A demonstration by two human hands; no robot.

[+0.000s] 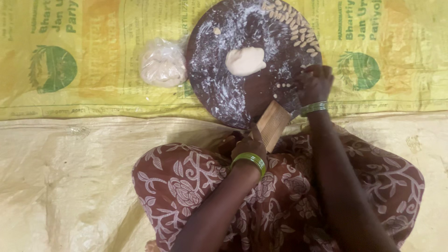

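Note:
A round dark wooden board (219,88), dusted with flour, lies on a yellow printed sack. A flattened lump of pale dough (245,61) sits near its middle. Several small shaped dough pieces (298,32) line its far right rim, and a few tiny ones (283,86) lie by my right hand. My left hand (247,145) grips a small ridged wooden board (273,123) that leans on the round board's near edge. My right hand (313,83) rests with fingers curled at the round board's right edge; whether it pinches a piece I cannot tell.
A clear plastic bag of dough (163,64) lies left of the round board. The yellow printed sack (84,56) covers the far ground, a plain pale sheet (60,177) the near ground. My patterned brown skirt (280,200) fills the lower middle.

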